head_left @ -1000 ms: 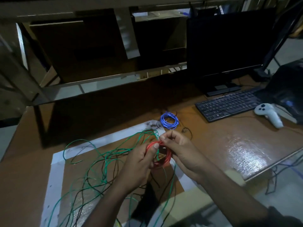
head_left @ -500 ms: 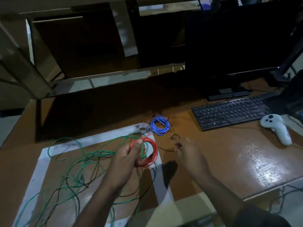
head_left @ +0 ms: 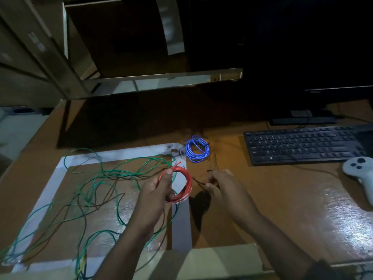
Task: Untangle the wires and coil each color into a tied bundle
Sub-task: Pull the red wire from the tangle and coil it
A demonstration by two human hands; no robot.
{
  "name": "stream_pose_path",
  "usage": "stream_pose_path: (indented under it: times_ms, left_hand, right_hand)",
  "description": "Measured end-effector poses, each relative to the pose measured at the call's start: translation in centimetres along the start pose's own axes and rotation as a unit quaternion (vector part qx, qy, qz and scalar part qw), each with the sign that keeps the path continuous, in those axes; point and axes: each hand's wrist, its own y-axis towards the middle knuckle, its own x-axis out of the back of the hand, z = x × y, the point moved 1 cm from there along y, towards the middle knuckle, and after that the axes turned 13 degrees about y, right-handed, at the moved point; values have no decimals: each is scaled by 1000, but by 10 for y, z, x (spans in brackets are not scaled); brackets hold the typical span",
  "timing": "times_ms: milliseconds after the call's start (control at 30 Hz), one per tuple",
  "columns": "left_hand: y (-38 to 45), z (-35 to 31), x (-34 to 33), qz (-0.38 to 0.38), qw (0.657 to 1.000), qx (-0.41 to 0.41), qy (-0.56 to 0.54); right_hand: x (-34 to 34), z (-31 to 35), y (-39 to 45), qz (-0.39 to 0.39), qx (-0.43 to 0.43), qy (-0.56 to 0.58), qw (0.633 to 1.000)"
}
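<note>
Both forearms reach forward from the bottom edge of the frame, bare to the wrists, the right one showing a dark band or sleeve edge near the elbow. The left hand [head_left: 159, 188] is raised with its back to the camera, thumb uppermost and pressed against the curled fingers, its grip closed on a red wire coil [head_left: 182, 184] that hangs to the right of the grip. The right hand [head_left: 224, 186] sits level with it and just apart, knuckles up, its fingers [head_left: 210, 185] bent inward and pinching a thin dark wire [head_left: 198, 181] that leads off to the left of the grip.
</note>
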Motion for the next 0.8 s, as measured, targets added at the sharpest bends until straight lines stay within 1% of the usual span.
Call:
stream_pose_path:
  times_ms: [100, 167, 233, 367, 467, 567, 633, 700, 800]
  left_hand:
    - [1, -1, -2, 3, 1000, 8, 3]
    - [4, -2, -2, 11, 1000, 15, 0]
    - [6, -2, 0, 11, 1000, 18, -3]
    - [10, -5, 6, 11, 1000, 5, -5]
    - [14, -6, 11, 36, 999, -7, -14]
    - [20, -4, 20, 42, 999, -15, -16]
    - [24, -4, 24, 51, 998, -18, -17]
    - [26, -4, 26, 60, 998, -22, -19]
    - [29, -6, 27, 69, 997, -22, -26]
  right_hand:
    - [3, 4, -2, 31, -5, 103, 994]
    - [5, 11, -3, 19, -10, 168, 985]
    - [8, 20, -4, -12, -5, 207, 978]
    - [9, 34, -6, -107, 31, 207, 972]
    - [6, 40, -5, -118, 6, 265, 957]
    - [8, 55, -5, -156, 26, 256, 954]
    - [8, 63, -3, -189, 36, 275, 942]
    - [7, 66, 0, -192, 31, 312, 930]
    - [3, 67, 3, -159, 18, 347, 924]
